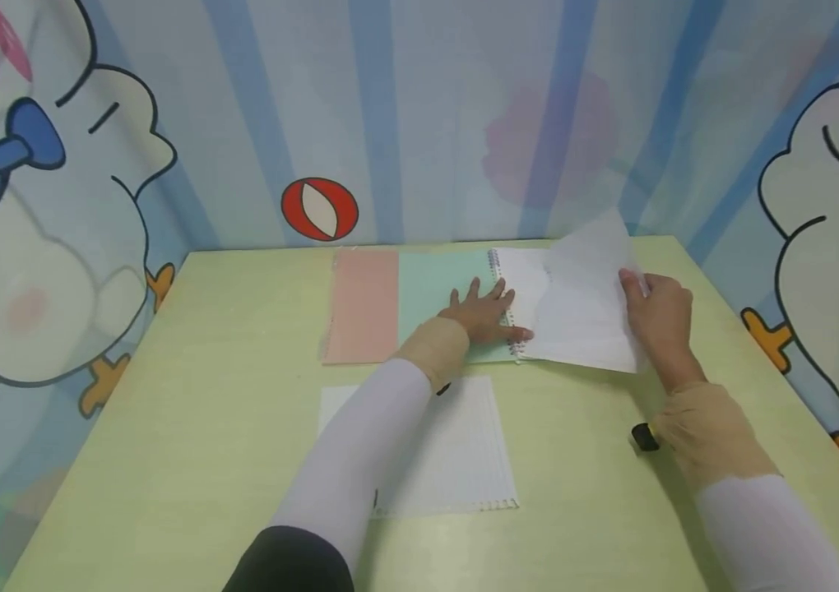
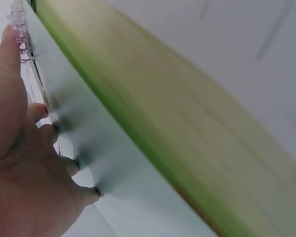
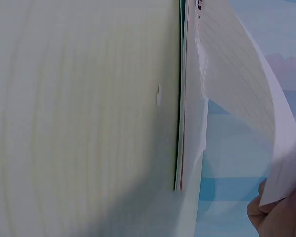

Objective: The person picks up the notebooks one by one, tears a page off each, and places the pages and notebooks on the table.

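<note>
A spiral notebook lies open near the table's back edge, its cover (image 1: 368,306) pink and mint green, its white pages (image 1: 523,271) on the right. My left hand (image 1: 480,316) presses flat with spread fingers on the green part, its thumb across the coil binding (image 1: 512,316). In the left wrist view, the fingertips (image 2: 91,196) touch the pale cover. On the right, my right hand (image 1: 662,316) pinches the outer edge of a white page (image 1: 590,296). That page bends up off the others, still joined at the coil, as the right wrist view shows.
A loose lined sheet (image 1: 449,460) with a ragged, punched edge lies in front of the notebook, partly under the left forearm. A tiny white scrap (image 3: 159,95) is on the table in the right wrist view. A cartoon-printed curtain (image 1: 427,123) hangs behind the table.
</note>
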Demonstrator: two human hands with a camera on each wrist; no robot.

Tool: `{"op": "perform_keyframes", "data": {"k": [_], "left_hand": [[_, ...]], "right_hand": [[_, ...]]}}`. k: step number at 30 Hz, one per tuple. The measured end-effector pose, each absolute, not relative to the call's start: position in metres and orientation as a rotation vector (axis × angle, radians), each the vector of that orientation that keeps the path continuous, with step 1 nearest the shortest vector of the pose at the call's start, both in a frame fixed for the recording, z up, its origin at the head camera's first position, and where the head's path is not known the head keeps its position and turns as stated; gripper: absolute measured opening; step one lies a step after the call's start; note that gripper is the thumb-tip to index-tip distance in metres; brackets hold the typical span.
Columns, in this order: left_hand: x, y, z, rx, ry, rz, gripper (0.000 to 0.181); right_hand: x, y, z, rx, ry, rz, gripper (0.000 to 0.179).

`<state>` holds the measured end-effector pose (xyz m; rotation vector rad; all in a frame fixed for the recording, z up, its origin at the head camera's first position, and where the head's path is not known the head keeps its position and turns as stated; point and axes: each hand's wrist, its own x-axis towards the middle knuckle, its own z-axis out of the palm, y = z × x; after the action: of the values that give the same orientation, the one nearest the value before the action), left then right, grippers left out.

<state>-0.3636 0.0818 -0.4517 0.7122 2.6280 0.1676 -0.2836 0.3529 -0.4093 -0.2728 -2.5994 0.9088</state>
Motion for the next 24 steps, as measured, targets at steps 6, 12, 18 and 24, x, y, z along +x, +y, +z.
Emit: {"op": "perform_keyframes", "data": {"k": [6,12,18,24], "left_hand": [[-0.369,0.085,-0.456,0.694,2.63,0.161,0.103],[-0.365,0.084,-0.452,0.711,2.64,0.194,0.103],[-0.344,0.078,-0.427,0.764,2.625,0.257,0.098],[-0.334,0.074,-0.419,0.794,2.651,0.242,0.093]], "right_hand": [[-0.285,0.371,-0.399,-0.219,-2.626,0.906,0.07],[-0.294,0.396,-0.371,-0.153,-2.722,0.975,0.067],[-0.306,0.442,-0.343,-0.006,-3.056,0.962,0.078],[-0.309,0.477,-0.351,-0.105,-3.113,0.762,0.07]]}}
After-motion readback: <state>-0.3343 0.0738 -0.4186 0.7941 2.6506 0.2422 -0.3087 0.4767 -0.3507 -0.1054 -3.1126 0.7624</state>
